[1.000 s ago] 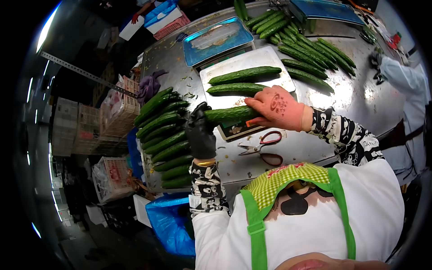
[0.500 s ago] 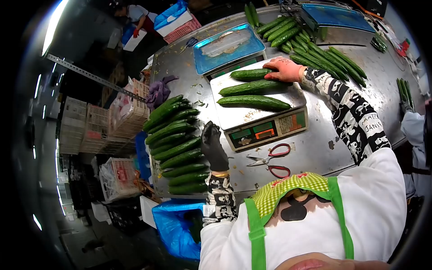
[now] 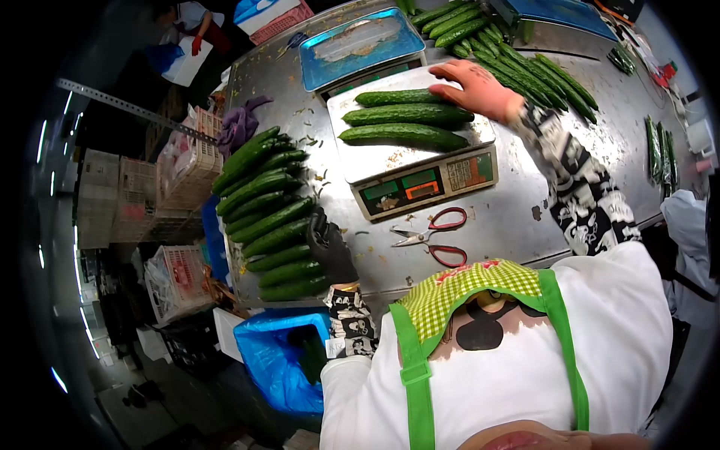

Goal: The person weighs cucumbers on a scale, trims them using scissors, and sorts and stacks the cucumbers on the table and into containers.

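Three cucumbers (image 3: 409, 115) lie side by side on the white platform of a digital scale (image 3: 416, 184). My right hand (image 3: 474, 88), in an orange-pink glove, is at their far right end with fingers stretched and thumb apart, holding nothing. Its thumb is close to the tip of the farthest cucumber; I cannot tell if they touch. In a black glove, my left hand (image 3: 330, 247) is beside a stack of cucumbers (image 3: 270, 214) at the table's left. Its fingers are curled together, with no object seen in them. Red-handled scissors (image 3: 431, 236) lie in front of the scale.
Behind is a second scale with a blue tray (image 3: 364, 49). More cucumbers (image 3: 525, 75) are heaped at the far right, near wrapped ones (image 3: 660, 154). A purple cloth (image 3: 241, 124) lies at the left edge; a blue-lined bin (image 3: 277, 367) is below. Other people are at far left and right.
My right hand has come off the farthest cucumber and opened slightly above its end. My left hand stays by the stack, a little nearer to it. The view has shifted.
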`<action>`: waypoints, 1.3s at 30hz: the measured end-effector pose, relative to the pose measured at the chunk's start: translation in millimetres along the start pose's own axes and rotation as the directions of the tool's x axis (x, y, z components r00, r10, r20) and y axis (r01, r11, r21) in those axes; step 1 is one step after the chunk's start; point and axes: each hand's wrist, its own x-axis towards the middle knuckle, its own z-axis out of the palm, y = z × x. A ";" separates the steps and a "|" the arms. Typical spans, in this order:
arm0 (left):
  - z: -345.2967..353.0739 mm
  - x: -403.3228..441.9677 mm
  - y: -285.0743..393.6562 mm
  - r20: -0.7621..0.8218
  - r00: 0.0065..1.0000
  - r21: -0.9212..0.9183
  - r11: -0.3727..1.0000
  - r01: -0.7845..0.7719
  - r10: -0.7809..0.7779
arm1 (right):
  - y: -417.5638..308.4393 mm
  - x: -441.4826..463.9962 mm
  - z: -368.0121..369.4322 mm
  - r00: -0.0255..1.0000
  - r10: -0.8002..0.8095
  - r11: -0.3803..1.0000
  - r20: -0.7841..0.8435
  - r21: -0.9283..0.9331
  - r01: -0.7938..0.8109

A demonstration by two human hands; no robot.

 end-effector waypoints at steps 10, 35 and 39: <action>24.7 -29.6 -5.8 0.053 0.982 0.018 0.983 -0.185 0.184 | -59.7 -85.7 64.3 0.996 0.054 0.852 -0.066 -0.518 -0.080; -26.5 -67.1 -52.7 -0.066 0.795 -0.403 0.745 0.531 -0.603 | -51.5 -51.5 28.1 0.987 -0.050 0.994 0.154 0.102 0.035; -32.8 -76.0 -59.4 0.028 0.989 0.101 0.984 0.143 -0.147 | -28.5 2.8 22.4 0.988 0.010 0.988 0.155 -0.155 0.014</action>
